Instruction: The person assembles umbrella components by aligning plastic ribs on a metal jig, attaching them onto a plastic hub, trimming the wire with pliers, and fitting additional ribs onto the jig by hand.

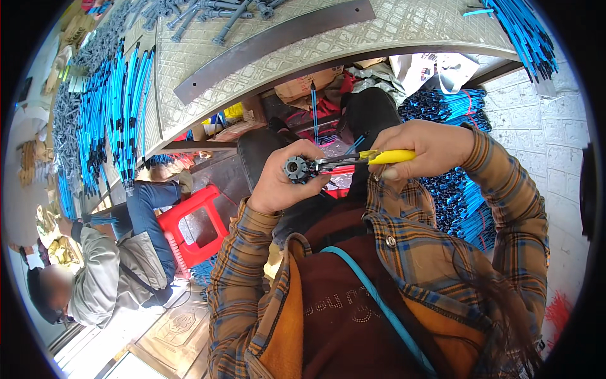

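My left hand [275,180] is closed around a grey plastic part with a round, notched end [295,169]. The hollow end points up toward me, and the rest is hidden in my fist. In my right hand [438,146] is a pair of pliers [390,156] with yellow handles, gripped with the fingers wrapped round them. Their metal jaws reach left to the rim of the grey part; whether they bite on it I cannot make out. Both hands are above my lap, in front of the table edge.
Ahead stands a table [404,28] with a patterned cover, bearing a flat metal strip [271,49] and grey plastic parts [230,22]. Blue rods [129,107] lie at left; more blue-and-black bundles [454,202] are stacked at right. A person [120,271] sits left, near a red stool [165,221].
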